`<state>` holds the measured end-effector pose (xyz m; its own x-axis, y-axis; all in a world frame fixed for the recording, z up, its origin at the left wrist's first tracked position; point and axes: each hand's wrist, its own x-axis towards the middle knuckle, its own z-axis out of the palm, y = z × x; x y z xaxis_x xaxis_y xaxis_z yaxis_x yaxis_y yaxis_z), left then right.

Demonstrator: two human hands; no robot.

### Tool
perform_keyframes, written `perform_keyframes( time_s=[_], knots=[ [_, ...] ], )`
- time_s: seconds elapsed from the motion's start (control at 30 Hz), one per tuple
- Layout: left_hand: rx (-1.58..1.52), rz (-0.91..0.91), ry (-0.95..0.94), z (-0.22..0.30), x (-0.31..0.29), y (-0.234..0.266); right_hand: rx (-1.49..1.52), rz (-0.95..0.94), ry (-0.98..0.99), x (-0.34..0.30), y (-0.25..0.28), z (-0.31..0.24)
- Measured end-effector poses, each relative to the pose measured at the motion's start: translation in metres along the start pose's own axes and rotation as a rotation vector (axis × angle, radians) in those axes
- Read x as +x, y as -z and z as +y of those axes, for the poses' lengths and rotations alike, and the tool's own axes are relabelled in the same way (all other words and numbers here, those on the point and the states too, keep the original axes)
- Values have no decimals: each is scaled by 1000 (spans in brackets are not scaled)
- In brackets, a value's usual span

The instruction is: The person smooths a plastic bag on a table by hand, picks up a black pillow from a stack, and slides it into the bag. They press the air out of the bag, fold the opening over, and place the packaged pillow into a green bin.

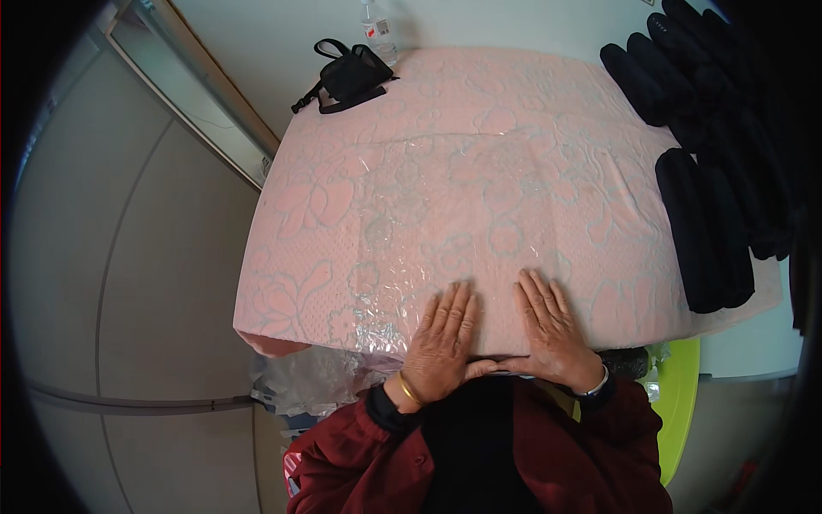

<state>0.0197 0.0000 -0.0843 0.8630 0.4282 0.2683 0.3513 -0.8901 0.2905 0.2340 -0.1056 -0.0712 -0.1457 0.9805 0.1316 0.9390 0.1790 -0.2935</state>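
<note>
A clear plastic bag (pixel 428 206) lies flat on a pink flower-patterned cloth (pixel 300 248) that covers the table. Across the bag's near end, my left hand (pixel 441 338) rests palm down, fingers together and stretched forward. My right hand (pixel 550 330) lies flat beside it at the near right part of the bag, its fingers also stretched out. The thumbs point toward each other at the table's front edge. Neither hand grips anything. Light glints off the creased plastic left of my left hand.
Several rolled black fabric bundles (pixel 706 231) are piled along the right side. A black strapped pouch (pixel 353 75) and a clear bottle (pixel 378 32) stand at the far left. Below the front edge are crumpled clear plastic (pixel 308 377) and a lime-green tub (pixel 681 411).
</note>
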Motion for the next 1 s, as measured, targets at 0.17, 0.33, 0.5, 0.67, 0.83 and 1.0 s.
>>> perform_keyframes(
  time_s=[0.17,0.33,0.5,0.67,0.83,1.0],
  knots=[
    [106,-11,132,-59,-30,31,-55,-83,-94,-11,9,18],
    [221,-32,244,-82,-39,42,-75,-88,-97,-10,12,19],
    [263,-32,272,-77,-57,41,-118,-79,-81,-34,12,13],
    [279,43,282,-52,-102,28,-128,-73,-98,-77,9,-11],
    [293,-2,287,-47,-116,41,-84,37,-55,-87,12,-8],
    [59,133,95,-8,-46,48,-40,132,-18,-35,22,-6]
  ],
)
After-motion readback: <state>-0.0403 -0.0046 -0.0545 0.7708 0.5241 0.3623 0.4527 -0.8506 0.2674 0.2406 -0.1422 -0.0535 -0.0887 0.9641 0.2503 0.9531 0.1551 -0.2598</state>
